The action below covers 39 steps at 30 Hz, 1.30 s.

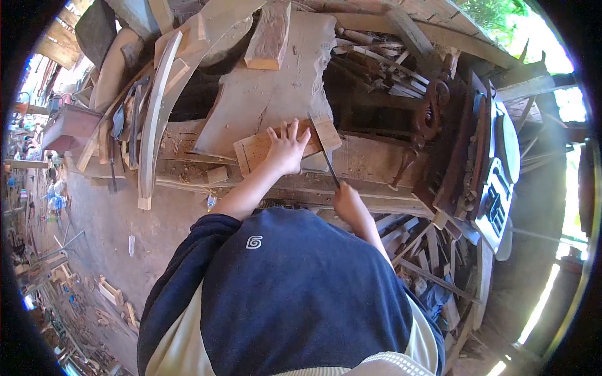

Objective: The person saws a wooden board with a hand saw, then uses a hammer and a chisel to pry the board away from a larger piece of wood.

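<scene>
A pale wooden board [251,150] lies at a slant across the workbench, its left part resting over the edge of a wide grey slab [276,81]. My left hand [288,150] presses down on the board with fingers spread. A saw [324,145] with a narrow dark blade crosses the board near its right end [328,133]. My right hand [348,203] is closed around the saw's near end, below the bench's front edge; the handle is hidden inside my fingers.
A thick wood block [268,37] rests on the slab. A small offcut [217,174] lies on the bench [370,163]. Long curved pieces [157,119] lean at left; a carved dark piece [426,119] and stacked boards stand at right. Scrap wood fills the space below.
</scene>
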### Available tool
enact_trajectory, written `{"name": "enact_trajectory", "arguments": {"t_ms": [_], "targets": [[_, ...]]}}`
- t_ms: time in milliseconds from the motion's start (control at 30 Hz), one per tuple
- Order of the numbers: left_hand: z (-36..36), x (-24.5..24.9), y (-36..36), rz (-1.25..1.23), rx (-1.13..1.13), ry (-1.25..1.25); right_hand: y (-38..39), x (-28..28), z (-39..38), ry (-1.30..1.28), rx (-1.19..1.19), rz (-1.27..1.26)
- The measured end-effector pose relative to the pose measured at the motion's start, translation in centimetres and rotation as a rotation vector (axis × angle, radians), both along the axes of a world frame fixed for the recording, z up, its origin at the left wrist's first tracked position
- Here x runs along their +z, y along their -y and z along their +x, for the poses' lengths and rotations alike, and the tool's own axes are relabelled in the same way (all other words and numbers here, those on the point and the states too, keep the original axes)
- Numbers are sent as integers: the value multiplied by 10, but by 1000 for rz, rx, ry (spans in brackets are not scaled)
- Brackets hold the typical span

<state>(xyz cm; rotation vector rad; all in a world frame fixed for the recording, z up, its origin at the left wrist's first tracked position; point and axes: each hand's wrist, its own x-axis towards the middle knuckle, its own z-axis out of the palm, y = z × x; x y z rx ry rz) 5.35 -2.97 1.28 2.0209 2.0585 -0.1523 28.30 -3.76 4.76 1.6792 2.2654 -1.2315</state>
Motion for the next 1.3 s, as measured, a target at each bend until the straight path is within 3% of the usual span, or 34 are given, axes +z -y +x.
{"name": "enact_trajectory", "arguments": {"t_ms": [133,267,367,500,667,867,967,1100,1200,1300], "targets": [[1,7,0,-23,-10,9,29,24,24,0,-41,-58],[1,-1,-2,-36,-3,-24,-12,-28,-18,-42,-24,-4],[3,-12,-2,-21,10,-51,-37,-35,-44,-25,-21,10],[2,6,0,-53,9,-14,-11,-4,-16,-95,5,48],[1,11,1,-40,-7,25,23,22,25,21,-19,-48],[1,-16,0,34,-9,-21,-34,-29,-30,4,37,6],[3,-4,0,26,5,-25,-20,-31,-27,-42,-26,27],[2,6,1,-33,2,-2,24,10,25,18,-45,-67],[2,9,0,-55,0,-2,28,20,23,21,-54,-72],[2,3,-1,-54,2,-26,-3,-21,-11,-4,-20,60]]}}
